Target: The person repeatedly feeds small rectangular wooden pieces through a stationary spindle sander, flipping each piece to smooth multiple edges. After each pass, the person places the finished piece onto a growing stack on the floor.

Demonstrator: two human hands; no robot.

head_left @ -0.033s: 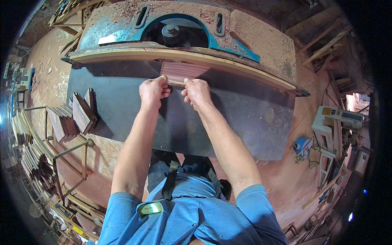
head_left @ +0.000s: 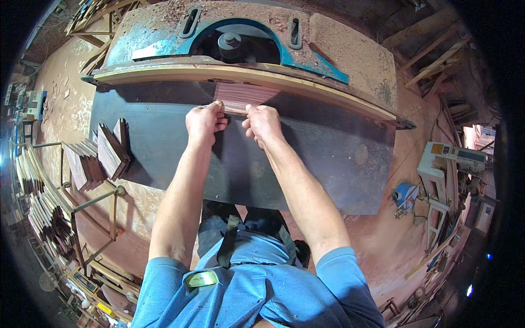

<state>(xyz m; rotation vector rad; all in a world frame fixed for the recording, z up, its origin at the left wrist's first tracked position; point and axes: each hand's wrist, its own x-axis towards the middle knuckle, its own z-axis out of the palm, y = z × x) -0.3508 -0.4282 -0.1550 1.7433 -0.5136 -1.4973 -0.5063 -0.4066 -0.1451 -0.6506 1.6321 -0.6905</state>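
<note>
A small reddish-brown wooden board with striped grain lies flat on the dark machine table, its far edge against the long wooden fence. My left hand pinches its near left corner between thumb and curled fingers. At the near right corner, my right hand grips it the same way. Beyond the fence, straight ahead of the board, a dark round spindle stands inside a teal curved guard. The fence hides where the board meets any cutter.
Stacked wooden boards stand at the table's left edge, beside more boards on a metal rack. Wood shavings cover the surface behind the fence. On the right are a grey-white machine and a blue object on the floor.
</note>
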